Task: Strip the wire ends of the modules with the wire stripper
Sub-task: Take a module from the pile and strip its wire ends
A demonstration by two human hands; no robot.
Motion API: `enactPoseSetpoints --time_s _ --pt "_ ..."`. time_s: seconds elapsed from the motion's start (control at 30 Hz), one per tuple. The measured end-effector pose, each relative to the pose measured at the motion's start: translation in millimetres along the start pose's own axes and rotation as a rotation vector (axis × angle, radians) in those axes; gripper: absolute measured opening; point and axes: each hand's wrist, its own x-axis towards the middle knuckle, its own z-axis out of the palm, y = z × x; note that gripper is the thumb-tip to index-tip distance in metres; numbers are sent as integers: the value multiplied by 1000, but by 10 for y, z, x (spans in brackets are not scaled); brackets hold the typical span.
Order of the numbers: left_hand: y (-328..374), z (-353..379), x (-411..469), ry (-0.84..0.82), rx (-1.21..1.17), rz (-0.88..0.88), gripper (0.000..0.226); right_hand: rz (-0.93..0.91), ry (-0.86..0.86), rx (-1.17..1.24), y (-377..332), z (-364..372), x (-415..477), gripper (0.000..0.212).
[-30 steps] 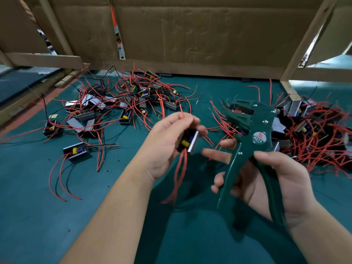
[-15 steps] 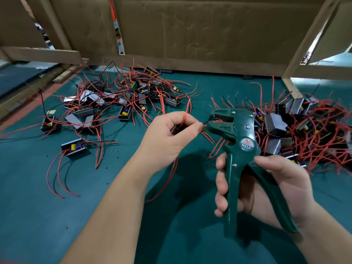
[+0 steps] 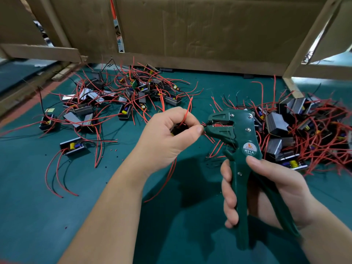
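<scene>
The wire stripper (image 3: 236, 141) bears a round label reading "W01A".

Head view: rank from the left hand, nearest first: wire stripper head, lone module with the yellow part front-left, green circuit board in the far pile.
From the left hand:
1. Wire stripper, just to its right, head almost at the fingertips.
2. Lone module, on the mat to its left.
3. Green circuit board, far back in the left pile.

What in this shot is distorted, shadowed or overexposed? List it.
Head view: wide-angle bending bows the cardboard wall and wooden beams; arms cast dark shadows on the green mat below the left hand and wire stripper; a blown-out bright gap at upper right; centre sharp.
</scene>
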Motion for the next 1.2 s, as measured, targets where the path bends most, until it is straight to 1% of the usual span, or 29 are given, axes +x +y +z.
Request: enactPoseSetpoints --time_s 0.1,0.17,0.23,0.27,0.3,0.37,0.43,0.53,0.6,0.67,0.77,0.87,0.97,1.03,1.1,1.2 --pt "-21 -2 5 5 49 -3 11 -5 104 -51 19 36 7 41" --pt "-39 15 13 27 69 -29 13 -22 211 -61 46 91 43 44" --pt "-55 44 21 63 -15 -89 21 -48 364 -71 69 125 90 43" --pt "-71 55 22 68 -27 -103 25 -53 420 -71 72 134 110 42" --pt "-86 64 18 59 9 -106 27 -59 439 -59 73 138 121 42" --pt "-115 73 20 22 115 -109 25 -90 383 3 60 127 123 44" --pt "-132 53 25 15 167 -111 22 -153 302 102 48 105 118 45" --pt "-147 6 35 40 204 -78 21 -256 305 186 13 77 109 45" --pt "-150 -13 41 58 243 -27 20 -275 307 215 -28 57 84 45" --pt "-151 -19 47 80 262 12 17 -215 276 200 -57 38 55 42" --pt "-171 -36 46 127 306 21 13 -83 154 171 -45 49 42 46" --pt "-195 -30 43 136 346 30 21 -7 106 159 4 59 53 48" --pt "-184 -26 44 145 361 63 24 10 102 165 10 66 64 48" --pt "-187 -25 42 145 376 90 18 11 97 174 2 72 69 48" --pt "-192 -26 41 141 442 140 10 6 92 178 1 81 75 47" --pt "-191 -22 51 135 567 205 8 -10 85 175 1 91 80 48"
